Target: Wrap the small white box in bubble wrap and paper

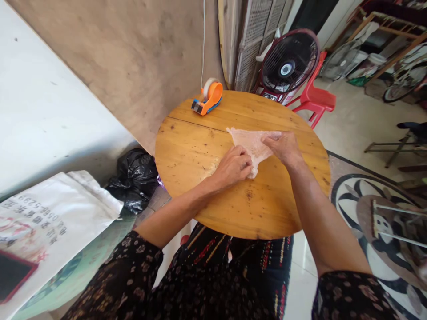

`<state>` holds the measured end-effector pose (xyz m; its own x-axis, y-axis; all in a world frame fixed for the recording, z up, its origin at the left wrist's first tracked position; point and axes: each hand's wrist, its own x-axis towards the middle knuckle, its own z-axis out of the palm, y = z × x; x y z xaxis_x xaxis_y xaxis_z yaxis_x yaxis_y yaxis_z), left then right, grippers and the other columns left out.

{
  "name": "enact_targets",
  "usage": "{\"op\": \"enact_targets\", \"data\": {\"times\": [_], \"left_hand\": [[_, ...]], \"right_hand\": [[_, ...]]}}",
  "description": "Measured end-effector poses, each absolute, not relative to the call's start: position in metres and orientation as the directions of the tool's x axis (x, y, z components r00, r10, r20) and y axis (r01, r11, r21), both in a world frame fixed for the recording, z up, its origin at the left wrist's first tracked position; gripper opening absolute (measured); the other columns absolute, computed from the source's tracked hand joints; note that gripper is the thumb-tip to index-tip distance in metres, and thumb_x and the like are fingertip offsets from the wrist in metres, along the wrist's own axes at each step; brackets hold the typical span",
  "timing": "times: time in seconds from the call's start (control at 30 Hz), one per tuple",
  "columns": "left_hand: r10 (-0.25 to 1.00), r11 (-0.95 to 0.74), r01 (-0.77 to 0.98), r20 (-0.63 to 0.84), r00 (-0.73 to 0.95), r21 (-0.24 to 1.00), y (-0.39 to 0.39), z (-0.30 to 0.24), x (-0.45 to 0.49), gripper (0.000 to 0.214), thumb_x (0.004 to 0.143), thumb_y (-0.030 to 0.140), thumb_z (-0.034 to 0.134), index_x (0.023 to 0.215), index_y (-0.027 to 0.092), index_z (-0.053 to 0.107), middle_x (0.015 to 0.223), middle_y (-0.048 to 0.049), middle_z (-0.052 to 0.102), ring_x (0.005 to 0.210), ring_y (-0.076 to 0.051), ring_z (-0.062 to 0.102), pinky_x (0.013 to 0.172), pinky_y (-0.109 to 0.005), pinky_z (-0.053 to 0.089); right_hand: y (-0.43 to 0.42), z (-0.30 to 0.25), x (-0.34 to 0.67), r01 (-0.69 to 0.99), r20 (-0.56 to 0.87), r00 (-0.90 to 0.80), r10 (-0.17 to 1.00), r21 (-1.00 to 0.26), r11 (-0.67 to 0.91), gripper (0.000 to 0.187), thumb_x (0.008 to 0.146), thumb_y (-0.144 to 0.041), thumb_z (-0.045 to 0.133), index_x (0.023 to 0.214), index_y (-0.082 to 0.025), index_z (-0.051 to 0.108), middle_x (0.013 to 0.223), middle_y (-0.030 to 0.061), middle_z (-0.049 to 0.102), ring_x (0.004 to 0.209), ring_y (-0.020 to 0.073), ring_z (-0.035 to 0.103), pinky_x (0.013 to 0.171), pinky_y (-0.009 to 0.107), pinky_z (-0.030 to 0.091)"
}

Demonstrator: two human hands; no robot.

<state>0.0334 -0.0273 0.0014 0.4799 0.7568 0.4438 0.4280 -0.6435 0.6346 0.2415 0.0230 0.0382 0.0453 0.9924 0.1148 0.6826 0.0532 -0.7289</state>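
Note:
A thin, pale pink cloth (251, 141) lies crumpled in a rough triangle on the round wooden table (187, 151). My right hand (283, 146) pinches its right corner between thumb and fingers. At the cloth's lower left edge, my left hand (236, 165) rests with curled fingers closed on the fabric; the fingertips are partly hidden. One corner of the cloth pokes out below my left fingers, and another points toward the far left.
An orange tape dispenser (212, 97) stands at the table's far edge. Beyond are a red floor fan (289, 62) and a red plastic chair (315, 97). To the left sit a black plastic bag (135, 178) and a white printed sack (63, 213).

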Motion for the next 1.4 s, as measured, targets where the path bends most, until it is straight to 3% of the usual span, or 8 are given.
{"op": "enact_targets", "data": {"times": [0.1,0.23,0.33,0.53,0.63,0.73,1.1,1.4], "left_hand": [[0.759,-0.643,0.432,0.45,0.47,0.633,-0.027,0.001,0.034,0.01,0.084,0.015,0.063,0.076,0.017,0.069,0.101,-0.0071,0.059,0.1,-0.021,0.055,0.093,-0.037,0.047],[0.75,-0.653,0.423,0.456,0.479,0.628,-0.027,0.001,0.034,0.012,0.085,0.016,0.062,0.076,0.018,0.069,0.103,-0.0074,0.059,0.101,-0.021,0.054,0.094,-0.038,0.047],[0.735,-0.67,0.415,0.472,0.486,0.615,-0.027,0.0,0.033,0.012,0.086,0.017,0.063,0.076,0.018,0.069,0.104,-0.0077,0.059,0.101,-0.021,0.054,0.095,-0.039,0.047],[0.704,-0.696,0.375,0.482,0.521,0.612,-0.025,0.003,0.032,0.009,0.085,0.014,0.065,0.076,0.018,0.067,0.103,-0.0069,0.06,0.103,-0.02,0.055,0.096,-0.038,0.048],[0.712,-0.68,0.362,0.456,0.535,0.637,-0.026,0.006,0.032,0.01,0.084,0.013,0.065,0.076,0.019,0.066,0.104,-0.0064,0.06,0.104,-0.02,0.057,0.096,-0.038,0.05],[0.711,-0.678,0.356,0.45,0.541,0.643,-0.026,0.006,0.031,0.01,0.084,0.013,0.064,0.076,0.019,0.066,0.106,-0.0068,0.061,0.107,-0.02,0.058,0.096,-0.038,0.05],[0.767,-0.636,0.503,0.405,0.498,0.586,-0.032,0.003,0.034,0.006,0.085,0.02,0.068,0.08,0.018,0.072,0.15,-0.0125,0.044,0.145,-0.029,0.038,0.113,-0.049,0.043],[0.758,-0.584,0.479,0.229,0.611,0.655,-0.017,0.025,0.028,0.005,0.083,0.019,0.069,0.08,0.018,0.072,0.16,-0.0114,0.037,0.154,-0.032,0.025,0.12,-0.052,0.032]], "right_hand": [[0.035,0.028,0.253,0.81,0.191,0.092,0.977,-0.585,0.038,0.013,0.072,-0.03,0.071,0.077,-0.019,0.068,0.063,0.0023,0.062,0.062,0.0183,0.058,0.056,0.03,0.043],[0.055,0.029,0.259,0.898,0.26,-0.033,0.965,-0.416,0.143,0.055,0.06,-0.028,0.079,0.114,-0.023,0.069,0.097,0.0073,0.073,0.076,0.0221,0.064,0.068,0.035,0.05],[0.068,0.041,0.258,0.87,0.158,-0.165,0.974,-0.442,0.219,0.066,0.058,-0.031,0.082,0.122,-0.024,0.066,0.104,0.007,0.073,0.078,0.0212,0.065,0.069,0.034,0.051],[0.074,0.057,0.243,0.734,0.022,-0.341,0.94,-0.619,0.281,0.04,0.061,-0.033,0.08,0.099,-0.023,0.075,0.083,0.0014,0.071,0.068,0.0165,0.06,0.06,0.028,0.045],[0.071,0.053,0.235,0.661,0.045,-0.319,0.947,-0.706,0.256,0.021,0.068,-0.039,0.074,0.077,-0.02,0.074,0.066,-0.0015,0.065,0.06,0.0128,0.053,0.056,0.026,0.038],[0.069,0.045,0.23,0.596,0.081,-0.223,0.972,-0.778,0.201,0.023,0.069,-0.04,0.071,0.064,-0.018,0.068,0.056,-0.0034,0.055,0.055,0.01,0.045,0.052,0.025,0.032],[0.06,0.024,0.236,0.265,-0.023,-0.06,0.998,-0.964,-0.006,0.018,0.065,-0.033,0.068,0.058,-0.019,0.059,0.05,-0.0043,0.051,0.046,0.0085,0.042,0.044,0.022,0.033],[0.063,0.018,0.237,0.254,-0.073,-0.052,0.996,-0.965,-0.057,0.021,0.071,-0.024,0.065,0.055,-0.019,0.053,0.048,-0.0041,0.05,0.044,0.0089,0.042,0.044,0.023,0.031]]}}
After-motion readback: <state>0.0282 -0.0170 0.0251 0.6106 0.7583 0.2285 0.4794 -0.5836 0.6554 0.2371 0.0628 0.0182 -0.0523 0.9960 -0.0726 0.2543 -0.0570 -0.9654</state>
